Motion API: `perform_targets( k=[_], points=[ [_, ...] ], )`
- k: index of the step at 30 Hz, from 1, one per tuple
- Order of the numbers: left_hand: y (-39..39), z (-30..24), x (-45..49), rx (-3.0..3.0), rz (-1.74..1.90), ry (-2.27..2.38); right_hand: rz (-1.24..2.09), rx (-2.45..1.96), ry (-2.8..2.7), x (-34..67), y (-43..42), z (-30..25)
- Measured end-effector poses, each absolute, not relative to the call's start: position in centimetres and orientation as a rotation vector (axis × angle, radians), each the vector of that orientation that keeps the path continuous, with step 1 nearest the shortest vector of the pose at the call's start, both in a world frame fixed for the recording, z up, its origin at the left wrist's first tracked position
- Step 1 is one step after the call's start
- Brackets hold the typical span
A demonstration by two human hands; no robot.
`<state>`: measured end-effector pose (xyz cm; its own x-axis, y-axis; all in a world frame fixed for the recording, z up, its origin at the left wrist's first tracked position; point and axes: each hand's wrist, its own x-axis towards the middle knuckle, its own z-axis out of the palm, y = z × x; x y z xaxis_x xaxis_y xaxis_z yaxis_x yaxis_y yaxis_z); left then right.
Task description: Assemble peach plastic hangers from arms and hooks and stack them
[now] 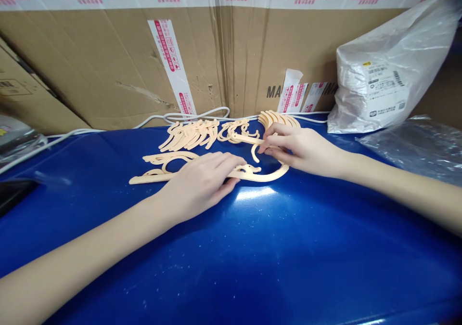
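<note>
Thin cream-coloured cut-out pieces lie on a glossy blue table (252,248). My left hand (202,183) rests flat, fingers together, pressing down on a long curved piece (269,175) that ends in a hook. My right hand (299,149) pinches a small curved piece (254,153) and a thin strip (247,138) just above the hook's end. Behind the hands lie several more cut-outs: a fanned pile (189,135), scroll shapes (234,128) and a stack of curved ribs (277,118).
Large cardboard boxes (119,65) with red-printed tape wall off the back of the table. White cables (195,115) run along their base. A white plastic-wrapped parcel (382,82) and clear crumpled plastic (415,147) sit at the right. A dark object (14,192) lies at the left edge.
</note>
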<state>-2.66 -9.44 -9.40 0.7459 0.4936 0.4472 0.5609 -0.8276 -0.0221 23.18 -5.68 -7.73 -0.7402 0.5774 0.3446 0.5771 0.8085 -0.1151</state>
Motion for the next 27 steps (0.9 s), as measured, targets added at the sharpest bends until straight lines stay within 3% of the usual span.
perform_targets(
  k=[8,21,27],
  points=[
    [-8.6,-9.2,-3.1,-2.589,-0.446,-0.729,-0.077,-0.879,-2.686,22.7,-6.6,-7.7],
    [-9.1,-8.8,-3.2,-2.493,-0.486,-0.734,-0.193,-0.811,-2.686,21.9,-7.5,-7.7],
    [-9.6,-8.8,-2.9,-2.609,-0.600,-0.861,0.012,-0.881,-2.519,21.5,-7.7,-7.6]
  ],
)
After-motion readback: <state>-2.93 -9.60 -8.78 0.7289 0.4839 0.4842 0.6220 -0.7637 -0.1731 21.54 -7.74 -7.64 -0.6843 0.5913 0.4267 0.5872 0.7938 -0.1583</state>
